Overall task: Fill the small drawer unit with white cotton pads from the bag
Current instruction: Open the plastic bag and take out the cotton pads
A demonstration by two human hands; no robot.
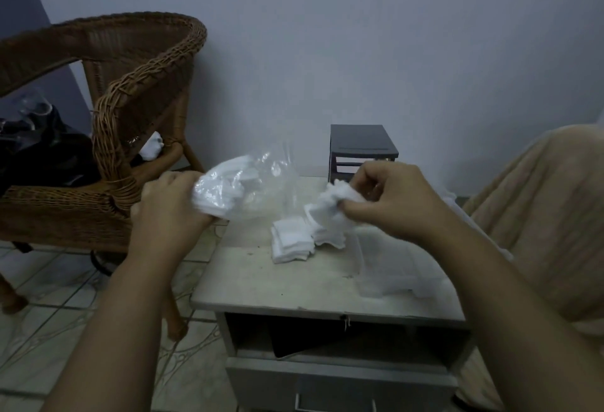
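Both forearms are reaching over the pale surface. Left hand is gripping the clear bag of cotton pads; right hand is pinching a bunch of pads. Loose pads are lying before the dark drawer unit, a wicker chair standing to its left. No writing is legible.

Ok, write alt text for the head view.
Over a pale bedside table, the left hand holds a clear plastic bag of white cotton pads while the right hand grips a bunch of pads. A small dark drawer unit stands behind.

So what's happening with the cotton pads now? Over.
Left hand holds bag. Right hand grips pads. Stack on table. Drawer unit behind, unblocked.
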